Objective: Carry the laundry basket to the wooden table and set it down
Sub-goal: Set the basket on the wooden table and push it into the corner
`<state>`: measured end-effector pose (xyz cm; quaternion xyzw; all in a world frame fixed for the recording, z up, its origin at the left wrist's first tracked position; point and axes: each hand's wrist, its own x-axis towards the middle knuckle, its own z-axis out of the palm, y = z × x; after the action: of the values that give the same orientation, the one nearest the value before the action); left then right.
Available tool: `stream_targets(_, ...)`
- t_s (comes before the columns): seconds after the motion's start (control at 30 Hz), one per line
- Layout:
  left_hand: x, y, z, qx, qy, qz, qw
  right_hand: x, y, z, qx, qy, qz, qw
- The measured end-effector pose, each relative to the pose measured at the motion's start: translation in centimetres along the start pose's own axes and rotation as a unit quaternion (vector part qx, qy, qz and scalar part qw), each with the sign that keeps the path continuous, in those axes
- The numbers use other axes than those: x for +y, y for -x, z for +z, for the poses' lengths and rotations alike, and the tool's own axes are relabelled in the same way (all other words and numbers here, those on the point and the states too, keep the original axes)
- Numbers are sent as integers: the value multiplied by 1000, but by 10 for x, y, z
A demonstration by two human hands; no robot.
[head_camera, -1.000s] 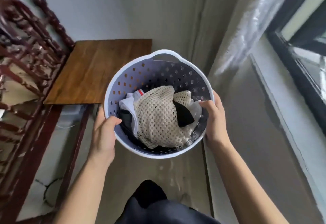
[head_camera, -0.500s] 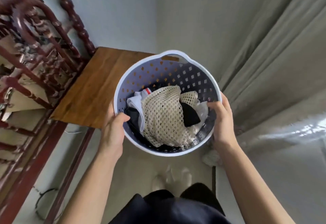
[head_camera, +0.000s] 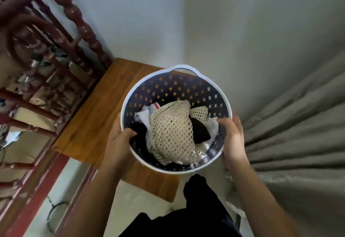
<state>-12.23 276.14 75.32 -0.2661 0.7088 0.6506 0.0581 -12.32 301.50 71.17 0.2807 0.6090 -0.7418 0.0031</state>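
A round, pale lavender laundry basket (head_camera: 179,91) with square holes in its wall sits between my hands. It holds a cream crochet garment (head_camera: 171,134) with white and black clothes under it. My left hand (head_camera: 119,143) grips the rim on the left side, thumb inside. On the right side my right hand (head_camera: 232,139) grips the rim the same way. The basket is over the wooden table (head_camera: 97,122), which shows to its left and below it. Whether the basket's base touches the table top is hidden.
A dark red carved wooden frame (head_camera: 74,36) stands along the table's left edge. Grey curtains (head_camera: 298,134) hang close on the right. A plain wall (head_camera: 186,21) stands behind the table. My dark-clothed legs (head_camera: 186,218) are at the table's near edge.
The table has drawn nearer and now lies under the basket, where earlier it lay ahead and to the left. Both hands keep the same grip on the rim.
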Motion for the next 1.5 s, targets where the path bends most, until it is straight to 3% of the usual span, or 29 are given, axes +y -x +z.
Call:
stream_targets(0.33, 0, -91, -27, 130, 21, -49, 990, -17, -115, 106, -138, 91, 2, 986)
stream_targets(0.47, -21, -132, -40, 147, 44, -92, 984, 0, -134, 136, -132, 139, 31, 981)
stream_targets(0.7, -45, -216, -60, 77, 37, -120, 989, 60, -144, 173, -50, 221, 68, 972)
stream_targets(0.93, -40, -278, -78, 39, -4, -156, 987, 85, -129, 183, -17, 251, 102, 962)
stream_targets(1.07, -37, -277, -79, 32, -28, -139, 989, 77, -139, 186, -18, 269, 128, 955)
stream_targets(1.23, -60, -225, -64, 114, -24, -179, 977, 57, -176, 193, -35, 281, 91, 955)
stream_targets(1.4, -82, -190, -35, 127, 96, -240, 957, 56, -208, 204, -94, 294, 67, 949)
stream_targets(1.5, -76, -206, -42, 143, 95, -231, 958, 57, -219, 206, -97, 290, 60, 950)
